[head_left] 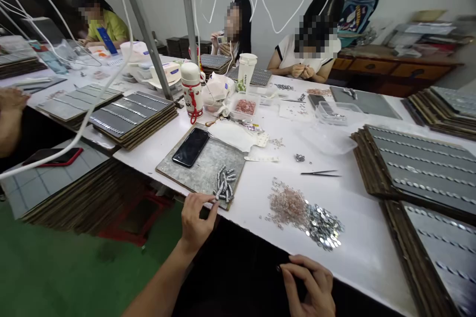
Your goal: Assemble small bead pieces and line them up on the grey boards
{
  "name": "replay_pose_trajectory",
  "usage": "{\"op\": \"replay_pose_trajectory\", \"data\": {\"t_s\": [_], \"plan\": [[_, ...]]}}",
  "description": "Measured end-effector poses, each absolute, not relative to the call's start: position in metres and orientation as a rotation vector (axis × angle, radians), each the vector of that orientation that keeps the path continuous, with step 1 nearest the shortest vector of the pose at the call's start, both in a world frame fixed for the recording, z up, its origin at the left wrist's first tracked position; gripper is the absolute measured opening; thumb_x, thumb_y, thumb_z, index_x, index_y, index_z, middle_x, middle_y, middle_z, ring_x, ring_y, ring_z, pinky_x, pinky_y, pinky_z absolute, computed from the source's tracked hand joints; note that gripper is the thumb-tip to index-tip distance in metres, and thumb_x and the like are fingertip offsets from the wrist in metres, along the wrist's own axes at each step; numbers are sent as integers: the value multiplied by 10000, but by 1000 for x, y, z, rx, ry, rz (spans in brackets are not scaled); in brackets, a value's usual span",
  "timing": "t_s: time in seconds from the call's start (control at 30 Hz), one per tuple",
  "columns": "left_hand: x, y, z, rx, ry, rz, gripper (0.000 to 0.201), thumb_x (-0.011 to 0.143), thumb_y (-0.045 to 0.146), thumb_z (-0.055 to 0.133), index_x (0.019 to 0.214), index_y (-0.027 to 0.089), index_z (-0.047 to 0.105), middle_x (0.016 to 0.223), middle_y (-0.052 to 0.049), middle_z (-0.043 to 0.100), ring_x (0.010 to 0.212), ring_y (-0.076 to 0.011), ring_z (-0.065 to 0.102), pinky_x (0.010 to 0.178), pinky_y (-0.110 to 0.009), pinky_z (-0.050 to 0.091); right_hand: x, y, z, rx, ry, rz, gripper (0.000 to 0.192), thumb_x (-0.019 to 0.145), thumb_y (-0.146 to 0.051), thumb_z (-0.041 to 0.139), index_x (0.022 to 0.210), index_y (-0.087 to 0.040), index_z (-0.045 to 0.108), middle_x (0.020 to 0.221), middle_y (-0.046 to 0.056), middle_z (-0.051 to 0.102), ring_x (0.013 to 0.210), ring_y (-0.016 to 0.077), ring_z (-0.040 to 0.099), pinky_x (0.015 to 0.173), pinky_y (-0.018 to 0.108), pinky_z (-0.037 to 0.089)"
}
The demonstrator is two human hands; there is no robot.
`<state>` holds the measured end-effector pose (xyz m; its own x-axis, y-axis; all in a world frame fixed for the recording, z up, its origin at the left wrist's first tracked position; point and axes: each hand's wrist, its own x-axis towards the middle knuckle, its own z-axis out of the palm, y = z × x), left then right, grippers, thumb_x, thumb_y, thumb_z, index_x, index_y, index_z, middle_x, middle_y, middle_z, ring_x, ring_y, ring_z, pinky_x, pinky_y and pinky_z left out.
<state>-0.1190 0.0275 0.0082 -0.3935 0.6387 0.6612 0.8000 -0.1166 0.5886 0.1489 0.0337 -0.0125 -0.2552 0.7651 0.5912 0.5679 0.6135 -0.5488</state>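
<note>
My left hand [196, 220] reaches to the near edge of a grey metal board [203, 166], its fingertips pinched at a small silver piece beside a heap of silver clasps [225, 185]. A black phone [191, 147] lies on the same board. My right hand [308, 285] hovers below the table's front edge with curled fingers; whether it holds something I cannot tell. Just beyond it on the white table [357, 237] lie a pile of pink beads [288, 205] and a pile of silver sequins [323, 228].
Black tweezers [320, 173] lie past the beads. Stacked grey trays [420, 168] fill the right side, more trays [130, 116] the left. A white flask [191, 89] and a paper cup [246, 72] stand mid-table. Three people sit across. White cables hang overhead.
</note>
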Motion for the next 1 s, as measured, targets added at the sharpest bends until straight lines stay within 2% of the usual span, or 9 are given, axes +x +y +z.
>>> {"op": "replay_pose_trajectory", "data": {"t_s": [0.27, 0.4, 0.73, 0.87, 1.0], "plan": [[-124, 32, -4, -1730, -1693, -1611, 215, 840, 47, 624, 933, 224, 702, 889, -32, 730, 875, -178, 687, 828, -334, 567, 150, 36, -17, -1066, -1956, 259, 48, 864, -269, 616, 832, -245, 642, 905, 63, 588, 874, 229, 531, 763, 367, 419], [-125, 34, -9, -1733, -1622, -1625, 284, 813, -16, 629, 985, 202, 690, 923, -46, 738, 900, -180, 696, 852, -346, 577, 150, 36, -18, -1060, -1976, 239, 39, 861, -257, 621, 831, -243, 641, 897, 63, 586, 873, 226, 527, 746, 352, 425], [-122, 31, -10, -1726, -1577, -1684, 276, 774, -55, 642, 948, 158, 661, 951, -81, 748, 931, -214, 712, 844, -352, 585, 146, 35, -17, -1076, -1970, 295, 33, 853, -215, 619, 840, -242, 632, 902, 52, 582, 896, 213, 526, 762, 341, 446], [-112, 22, -11, -1736, -1543, -1770, 340, 710, -71, 691, 954, 166, 681, 905, -62, 744, 861, -210, 711, 795, -337, 583, 146, 35, -14, -1088, -1971, 301, 76, 851, -171, 600, 839, -240, 627, 900, 50, 577, 889, 202, 529, 755, 333, 459], [-79, 11, -12, -1872, -1664, -2048, 306, 746, -27, 670, 947, 201, 707, 818, -24, 733, 779, -179, 697, 747, -292, 567, 143, 32, -9, -1107, -1951, 313, 94, 852, -159, 584, 818, -237, 623, 888, 47, 570, 882, 193, 527, 737, 323, 462]]}}
